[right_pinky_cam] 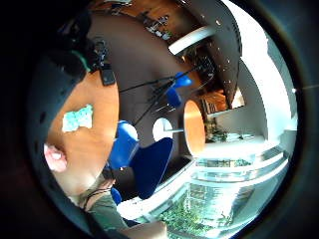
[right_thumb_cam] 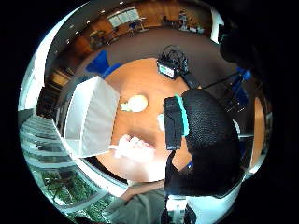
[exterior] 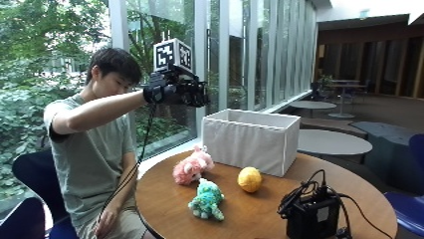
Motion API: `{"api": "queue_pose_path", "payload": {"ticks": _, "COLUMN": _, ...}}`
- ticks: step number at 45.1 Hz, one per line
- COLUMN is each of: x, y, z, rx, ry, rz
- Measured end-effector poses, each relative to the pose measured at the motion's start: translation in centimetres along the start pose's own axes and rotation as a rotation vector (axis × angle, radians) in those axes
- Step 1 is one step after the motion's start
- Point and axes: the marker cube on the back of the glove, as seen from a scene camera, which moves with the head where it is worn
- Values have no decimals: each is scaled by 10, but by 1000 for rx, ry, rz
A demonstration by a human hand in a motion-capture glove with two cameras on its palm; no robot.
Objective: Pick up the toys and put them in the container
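Three toys lie on the round wooden table point(exterior: 265, 214): a pink plush point(exterior: 192, 167) nearest the person, a teal plush point(exterior: 207, 200) toward the front, and a yellow toy point(exterior: 250, 179) beside the container. The container is a white fabric box point(exterior: 250, 140) at the table's window side. My gloved right hand point(exterior: 177, 89) is raised high above the table near the person's head, empty, with its fingers curled. The thumb side palm view shows the box point(right_thumb_cam: 91, 116), pink plush point(right_thumb_cam: 134, 147) and yellow toy point(right_thumb_cam: 136, 103). The little finger side palm view shows the teal plush point(right_pinky_cam: 78, 118).
A black device with cables point(exterior: 311, 214) stands on the table's front right. Blue chairs point(right_pinky_cam: 144, 159) and another round table point(exterior: 328, 142) stand around. The window point(exterior: 165, 30) is behind the box.
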Motion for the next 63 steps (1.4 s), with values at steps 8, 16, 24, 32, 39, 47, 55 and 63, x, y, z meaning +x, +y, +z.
{"api": "queue_pose_path", "payload": {"ticks": 8, "x": -6, "y": -4, "z": 8, "rx": -34, "ry": 5, "rz": -39}}
{"api": "queue_pose_path", "payload": {"ticks": 16, "x": -12, "y": -11, "z": 16, "rx": -53, "ry": -60, "rz": -81}}
{"api": "queue_pose_path", "payload": {"ticks": 24, "x": -7, "y": -19, "z": 27, "rx": -95, "ry": -100, "rz": -102}}
{"api": "queue_pose_path", "payload": {"ticks": 32, "x": -3, "y": -25, "z": 37, "rx": -163, "ry": -140, "rz": -144}}
{"api": "queue_pose_path", "payload": {"ticks": 39, "x": -9, "y": -29, "z": 59, "rx": -270, "ry": -240, "rz": -187}}
{"api": "queue_pose_path", "payload": {"ticks": 47, "x": -21, "y": -31, "z": 114, "rx": -406, "ry": -282, "rz": -205}}
{"api": "queue_pose_path", "payload": {"ticks": 55, "x": -35, "y": -25, "z": 178, "rx": -539, "ry": -223, "rz": -225}}
{"api": "queue_pose_path", "payload": {"ticks": 63, "x": -47, "y": -26, "z": 252, "rx": -617, "ry": -207, "rz": -216}}
